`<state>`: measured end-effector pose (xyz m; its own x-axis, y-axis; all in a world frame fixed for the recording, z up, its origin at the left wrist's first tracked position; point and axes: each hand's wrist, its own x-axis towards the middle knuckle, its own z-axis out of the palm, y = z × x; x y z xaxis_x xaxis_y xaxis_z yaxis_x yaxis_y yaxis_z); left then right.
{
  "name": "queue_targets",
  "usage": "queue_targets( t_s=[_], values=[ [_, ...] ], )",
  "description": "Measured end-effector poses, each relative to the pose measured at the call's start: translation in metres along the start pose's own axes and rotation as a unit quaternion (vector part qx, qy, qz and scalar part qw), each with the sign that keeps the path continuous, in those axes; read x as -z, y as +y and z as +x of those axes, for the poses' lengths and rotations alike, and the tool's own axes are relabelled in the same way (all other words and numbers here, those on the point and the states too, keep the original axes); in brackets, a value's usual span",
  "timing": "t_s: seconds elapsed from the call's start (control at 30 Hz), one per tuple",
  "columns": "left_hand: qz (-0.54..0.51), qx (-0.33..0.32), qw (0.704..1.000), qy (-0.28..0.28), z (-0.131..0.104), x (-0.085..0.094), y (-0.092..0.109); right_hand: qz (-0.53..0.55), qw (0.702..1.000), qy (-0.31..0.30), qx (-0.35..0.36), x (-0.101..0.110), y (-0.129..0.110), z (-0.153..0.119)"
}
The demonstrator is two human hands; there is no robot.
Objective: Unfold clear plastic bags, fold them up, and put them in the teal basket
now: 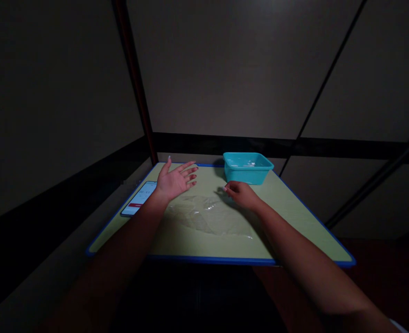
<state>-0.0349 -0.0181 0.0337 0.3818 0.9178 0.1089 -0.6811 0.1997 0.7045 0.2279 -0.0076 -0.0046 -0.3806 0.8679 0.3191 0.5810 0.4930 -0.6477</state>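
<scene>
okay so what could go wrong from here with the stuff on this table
The thin, crumpled clear plastic sheet lies loose, so it might slide or wrinkle further.

The flat, bright-screened smartphone sits near the left edge of the yellow-green, blue-rimmed table; your left arm might nudge it off.

Clock read on tabletop (207, 247), 12 at far edge. Passage runs at 12, between open left hand (174, 184) and blue basin (247, 175). Basin walls block 1; its open top admits entry from above. Wall (218, 69) rises beyond 12. Phone (137, 201) obstructs 9 to 10, left forearm partly over it. Bare strip at 3, outside right forearm (294, 243). Clear film (204, 217) spreads low across centre.
</scene>
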Motion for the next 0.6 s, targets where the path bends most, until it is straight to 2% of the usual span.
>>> queue_targets(
  t_s=[0.07, 0.17, 0.33, 0.43, 0.5, 0.6],
  values=[
    [-0.013, -0.027, 0.999, 0.031, 0.001, 0.002, 0.001, 0.105, 0.994, 0.014, -0.012, 0.005, -0.002, 0.002],
    [-0.021, -0.028, 0.998, 0.046, 0.002, 0.006, 0.002, 0.249, 0.967, 0.048, -0.032, 0.014, -0.006, 0.004],
    [-0.007, -0.011, 0.999, 0.047, 0.007, 0.012, 0.001, 0.396, 0.913, 0.075, -0.059, 0.017, -0.007, 0.006],
    [0.019, -0.031, 0.995, 0.094, 0.010, 0.016, 0.001, 0.355, 0.927, 0.090, -0.084, 0.014, -0.002, 0.007],
    [0.035, -0.026, 0.993, 0.114, 0.011, 0.018, 0.001, 0.263, 0.954, 0.117, -0.080, 0.013, 0.001, 0.008],
    [0.058, 0.003, 0.992, 0.111, 0.011, 0.020, -0.001, 0.102, 0.984, 0.133, -0.065, 0.012, 0.005, 0.008]
  ],
)
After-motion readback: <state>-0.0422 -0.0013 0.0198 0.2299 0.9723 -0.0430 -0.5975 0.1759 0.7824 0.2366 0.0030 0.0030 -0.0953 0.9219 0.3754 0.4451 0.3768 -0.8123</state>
